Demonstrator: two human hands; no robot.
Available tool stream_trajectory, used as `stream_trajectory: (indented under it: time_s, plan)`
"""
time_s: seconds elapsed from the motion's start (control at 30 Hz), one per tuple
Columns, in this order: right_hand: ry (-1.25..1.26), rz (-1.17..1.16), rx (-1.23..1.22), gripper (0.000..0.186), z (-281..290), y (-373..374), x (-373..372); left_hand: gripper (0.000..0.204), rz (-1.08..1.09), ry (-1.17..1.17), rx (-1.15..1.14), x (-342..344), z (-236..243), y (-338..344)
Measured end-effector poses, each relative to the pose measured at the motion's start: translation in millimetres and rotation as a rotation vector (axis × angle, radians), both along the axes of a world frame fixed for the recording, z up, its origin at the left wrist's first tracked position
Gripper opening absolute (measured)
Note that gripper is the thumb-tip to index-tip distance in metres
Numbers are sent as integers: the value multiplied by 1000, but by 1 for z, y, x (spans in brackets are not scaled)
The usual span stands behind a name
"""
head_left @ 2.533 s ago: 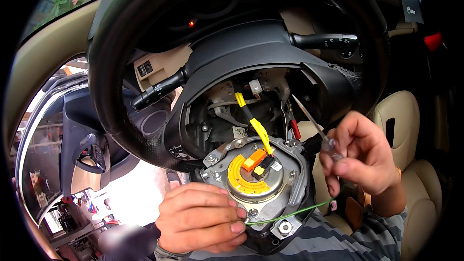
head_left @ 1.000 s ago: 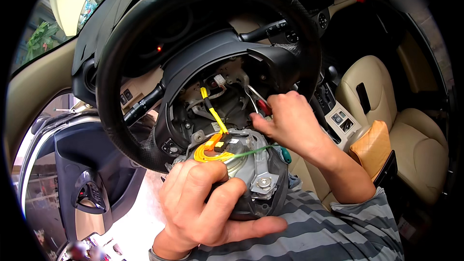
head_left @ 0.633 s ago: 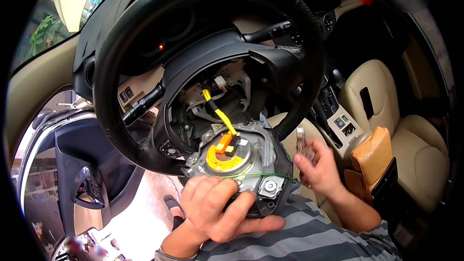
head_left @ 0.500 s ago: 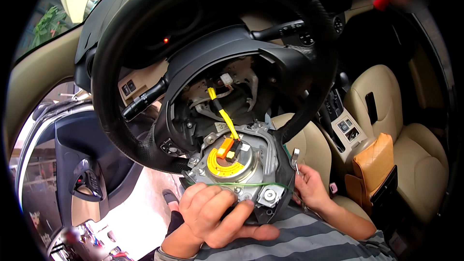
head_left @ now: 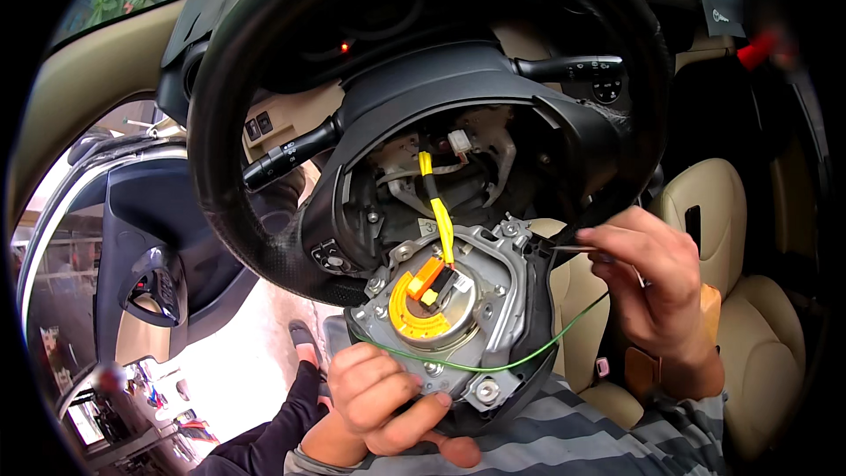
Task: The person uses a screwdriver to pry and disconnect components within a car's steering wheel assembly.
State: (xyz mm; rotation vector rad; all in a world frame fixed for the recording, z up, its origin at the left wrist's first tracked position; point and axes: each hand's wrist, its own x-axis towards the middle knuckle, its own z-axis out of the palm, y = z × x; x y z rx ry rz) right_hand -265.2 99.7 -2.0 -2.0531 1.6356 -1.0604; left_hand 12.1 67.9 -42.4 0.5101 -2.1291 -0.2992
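An airbag module [head_left: 518,304], its grey metal back facing up, rests near my lap below the steering wheel [head_left: 211,159]. My left hand [head_left: 374,401] has its fingers curled over the module's near left edge, gripping it. A yellow-sleeved cable [head_left: 441,216] runs from the open steering hub to an orange connector [head_left: 426,276] on the module. My right hand [head_left: 652,278] is closed on a thin metal tool [head_left: 573,249], whose tip points at the module's upper right corner; its kind is unclear. A green wire [head_left: 529,357] bows across the module toward my right hand, its end hidden there.
Stalk levers [head_left: 291,154] stick out on both sides of the steering column. A white connector [head_left: 460,141] sits inside the hub. The open car door [head_left: 150,256] is at the left, with a person's leg and shoe [head_left: 304,339] beside it. Beige seats [head_left: 758,308] lie at the right.
My right hand has risen from beside the module's lower right to its upper right corner with the metal tool. The green wire now bows outward toward that hand. My left hand keeps its grip.
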Motion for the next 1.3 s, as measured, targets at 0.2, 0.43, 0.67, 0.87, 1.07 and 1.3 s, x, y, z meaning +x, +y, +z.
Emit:
stream_trajectory:
  time_s: [0.2,0.43,0.67,0.87,1.07,1.3]
  plan:
    - [337,200,76,41,22,-33,12,54,53,-123,58,5,4,6]
    - [561,282,6,37,27,-58,22,60,140,114,159,-8,-2,-2]
    - [659,388,-66,26,40,-76,33,51,0,-91,318,2,5,-2]
    - [737,485,-102,23,47,-92,39,50,15,-37,265,1,-3,-2]
    - [542,671,173,41,37,-106,27,49,-2,-21,244,6,-11,3]
    - [445,645,391,46,26,-94,20,52,30,71,194,-1,-14,0]
